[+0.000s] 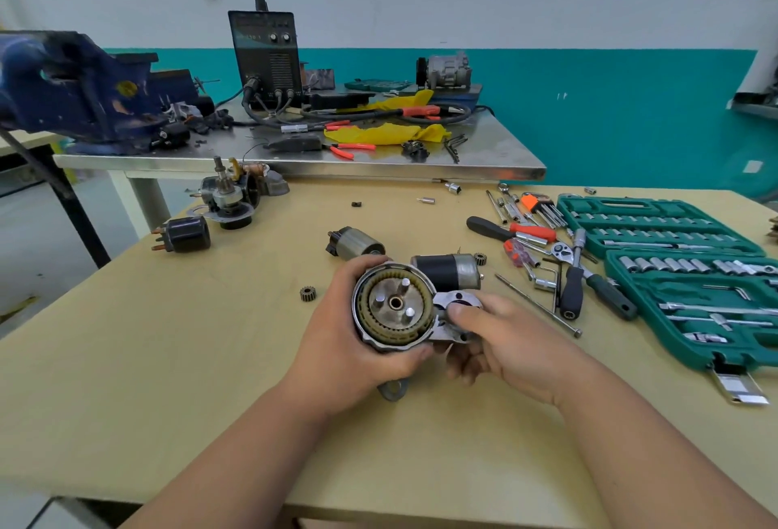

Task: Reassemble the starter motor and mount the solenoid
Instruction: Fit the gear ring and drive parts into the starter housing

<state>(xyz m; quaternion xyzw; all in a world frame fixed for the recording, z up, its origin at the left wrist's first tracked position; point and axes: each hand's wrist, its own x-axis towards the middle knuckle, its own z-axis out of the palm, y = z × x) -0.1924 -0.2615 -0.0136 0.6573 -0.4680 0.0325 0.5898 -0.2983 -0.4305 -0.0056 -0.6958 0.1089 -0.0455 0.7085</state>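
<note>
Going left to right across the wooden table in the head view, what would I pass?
Black cylinder → small gear → gear housing → long bolt → green socket set.

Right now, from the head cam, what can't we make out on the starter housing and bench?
Head view only.
The gear housing: lower body and nose hidden by left hand and right hand.
The motor body: near end hidden behind the gear housing.
The loose pinion: teeth too small to count.
The socket case: cut off by the right edge; size marks too small.
The vise: blurred, cut off by the left edge.
</note>
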